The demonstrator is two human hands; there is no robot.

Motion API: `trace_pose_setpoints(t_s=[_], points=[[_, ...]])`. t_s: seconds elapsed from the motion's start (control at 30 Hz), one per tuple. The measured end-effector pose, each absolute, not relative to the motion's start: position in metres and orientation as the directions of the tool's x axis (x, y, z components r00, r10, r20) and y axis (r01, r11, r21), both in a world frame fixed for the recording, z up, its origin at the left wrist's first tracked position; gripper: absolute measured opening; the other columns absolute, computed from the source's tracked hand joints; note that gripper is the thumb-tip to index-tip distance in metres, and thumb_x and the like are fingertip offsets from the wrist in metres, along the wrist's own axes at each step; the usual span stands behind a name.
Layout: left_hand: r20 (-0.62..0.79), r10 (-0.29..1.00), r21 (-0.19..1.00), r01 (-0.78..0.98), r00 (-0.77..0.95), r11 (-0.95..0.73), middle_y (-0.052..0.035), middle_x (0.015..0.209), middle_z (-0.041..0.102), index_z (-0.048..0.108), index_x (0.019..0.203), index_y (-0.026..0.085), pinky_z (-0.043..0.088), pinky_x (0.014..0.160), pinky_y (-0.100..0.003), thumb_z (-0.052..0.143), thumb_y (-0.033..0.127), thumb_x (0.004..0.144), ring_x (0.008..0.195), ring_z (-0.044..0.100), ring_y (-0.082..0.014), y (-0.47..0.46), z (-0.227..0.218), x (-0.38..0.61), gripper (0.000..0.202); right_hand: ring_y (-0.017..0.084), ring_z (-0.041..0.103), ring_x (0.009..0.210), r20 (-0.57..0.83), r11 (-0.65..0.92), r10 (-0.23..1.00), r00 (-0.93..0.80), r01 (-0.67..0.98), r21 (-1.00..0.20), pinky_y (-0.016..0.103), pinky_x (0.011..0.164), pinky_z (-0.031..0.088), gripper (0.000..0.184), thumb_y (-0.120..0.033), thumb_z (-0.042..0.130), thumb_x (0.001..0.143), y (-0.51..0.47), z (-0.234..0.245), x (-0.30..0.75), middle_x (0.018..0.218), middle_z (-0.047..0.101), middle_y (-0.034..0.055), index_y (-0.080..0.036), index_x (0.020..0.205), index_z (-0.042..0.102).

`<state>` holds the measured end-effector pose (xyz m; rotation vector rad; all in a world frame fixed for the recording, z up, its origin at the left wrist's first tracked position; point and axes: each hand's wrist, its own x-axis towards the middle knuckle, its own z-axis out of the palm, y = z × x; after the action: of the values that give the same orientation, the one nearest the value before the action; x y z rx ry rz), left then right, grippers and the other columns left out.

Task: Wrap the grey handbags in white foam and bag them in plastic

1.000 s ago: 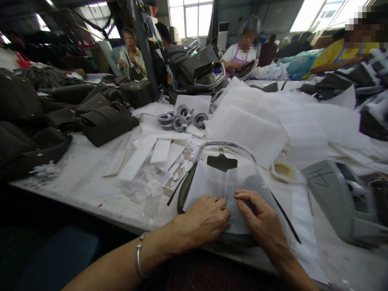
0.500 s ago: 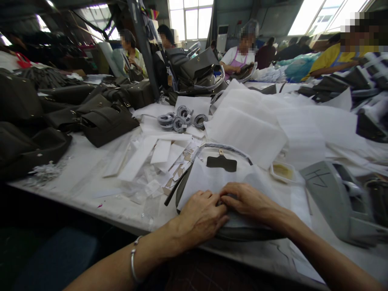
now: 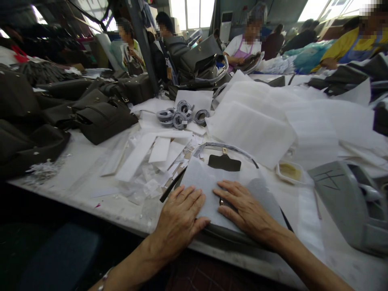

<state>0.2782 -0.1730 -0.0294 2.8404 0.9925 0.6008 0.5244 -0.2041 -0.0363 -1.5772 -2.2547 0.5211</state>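
Note:
A dark handbag (image 3: 218, 231) lies on the table's near edge, its front mostly covered by a white foam sheet (image 3: 197, 171). My left hand (image 3: 184, 210) rests flat on the sheet's left part, fingers stretched out. On the right part lies my right hand (image 3: 239, 204), fingers spread, beside a small metal clasp (image 3: 221, 201) partly under it. Above the sheet's top edge shows a dark flap piece (image 3: 224, 163) with a metal fitting (image 3: 224, 150). The plastic-wrapped handle (image 3: 239, 148) arches behind it. A dark strap (image 3: 171, 186) sticks out at the left.
Paper and foam scraps (image 3: 148, 157) lie left of the bag, with wrapped coiled straps (image 3: 179, 117) behind. Foam sheets (image 3: 251, 125) are stacked beyond it. At right stand a small tray (image 3: 289, 173) and a grey tape dispenser (image 3: 336, 202). Dark bags (image 3: 103, 117) pile up far left; people work opposite.
My hands were together over the middle of the bag, fingers bent. They have moved apart and flattened on the foam sheet, uncovering the clasp. The view has shifted slightly.

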Motion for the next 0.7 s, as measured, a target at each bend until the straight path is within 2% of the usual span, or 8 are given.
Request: trace_pose_setpoints(t_s=[0.13,0.2,0.3,0.4,0.47,0.57,0.63,0.7], points=[[0.291,0.639,0.202,0.608,0.712,-0.768,-0.0049,0.125,0.068,0.061,0.121,0.019,0.04,0.106,-0.044,0.047,0.044,0.1,0.119,0.06,-0.0238,-0.158,-0.021,0.276,0.035,0.028,0.035,0.144,-0.031,0.276,0.946,-0.323,0.851,-0.447,0.059,0.118,0.026,0.05,-0.052,0.045,0.099,-0.202,-0.037,0.517,0.153,0.043,0.0088,-0.029,0.143,0.05],[0.212,0.646,0.187,0.618,0.733,-0.764,-0.0048,0.116,0.071,0.065,0.111,0.019,0.046,0.098,-0.041,0.054,0.043,0.098,0.11,0.064,-0.0231,-0.151,-0.011,0.279,0.03,0.029,0.033,0.144,-0.035,0.28,0.944,-0.328,0.854,-0.439,0.06,0.118,0.024,0.051,-0.052,0.045,0.099,-0.201,-0.039,0.515,0.154,0.041,0.0083,-0.029,0.144,0.048],[0.043,0.651,0.114,0.643,0.758,-0.757,-0.0043,0.095,0.073,0.067,0.098,0.019,0.051,0.08,-0.036,0.058,0.043,0.095,0.089,0.069,-0.0228,-0.142,0.008,0.291,0.026,0.029,0.033,0.144,-0.016,0.289,0.944,-0.328,0.852,-0.436,0.061,0.118,0.024,0.052,-0.051,0.046,0.099,-0.202,-0.041,0.515,0.154,0.04,0.0091,-0.028,0.145,0.047],[-0.041,0.603,0.029,0.604,0.797,-0.796,-0.0053,0.087,0.071,0.065,0.099,0.018,0.051,0.07,-0.033,0.055,0.041,0.097,0.079,0.068,-0.0235,-0.135,0.022,0.31,0.025,0.03,0.033,0.144,-0.017,0.293,0.943,-0.331,0.857,-0.424,0.06,0.118,0.026,0.055,-0.052,0.044,0.099,-0.202,-0.043,0.514,0.154,0.04,0.0103,-0.024,0.146,0.045],[-0.048,0.526,0.017,0.527,0.849,-0.849,-0.0065,0.09,0.071,0.064,0.101,0.017,0.05,0.072,-0.034,0.055,0.038,0.097,0.081,0.068,-0.0241,-0.131,0.022,0.323,0.023,0.029,0.035,0.143,0.003,0.297,0.945,-0.326,0.857,-0.421,0.059,0.118,0.028,0.055,-0.052,0.043,0.099,-0.202,-0.044,0.514,0.153,0.042,0.0111,-0.023,0.146,0.046],[-0.012,0.425,0.071,0.425,0.905,-0.902,-0.0085,0.104,0.069,0.062,0.11,0.015,0.049,0.084,-0.035,0.057,0.037,0.096,0.098,0.065,-0.0247,-0.126,0.012,0.337,0.027,0.029,0.04,0.141,0.075,0.304,0.95,-0.304,0.842,-0.444,0.058,0.116,0.032,0.049,-0.047,0.046,0.1,-0.203,-0.044,0.514,0.149,0.048,0.0109,-0.024,0.143,0.05],[0.025,0.416,0.117,0.411,0.909,-0.904,-0.0089,0.111,0.068,0.059,0.118,0.014,0.047,0.092,-0.036,0.056,0.039,0.097,0.106,0.062,-0.0237,-0.122,0.001,0.341,0.033,0.028,0.042,0.14,0.098,0.293,0.955,-0.281,0.832,-0.47,0.057,0.117,0.032,0.047,-0.044,0.049,0.099,-0.204,-0.042,0.515,0.147,0.05,0.0107,-0.024,0.142,0.051],[0.046,0.43,0.141,0.42,0.902,-0.896,-0.0086,0.113,0.067,0.058,0.119,0.014,0.044,0.097,-0.037,0.052,0.04,0.099,0.109,0.06,-0.0232,-0.12,-0.007,0.34,0.034,0.029,0.041,0.14,0.061,0.262,0.961,-0.268,0.821,-0.507,0.058,0.117,0.031,0.05,-0.047,0.052,0.097,-0.204,-0.039,0.518,0.148,0.049,0.0116,-0.024,0.141,0.052]])
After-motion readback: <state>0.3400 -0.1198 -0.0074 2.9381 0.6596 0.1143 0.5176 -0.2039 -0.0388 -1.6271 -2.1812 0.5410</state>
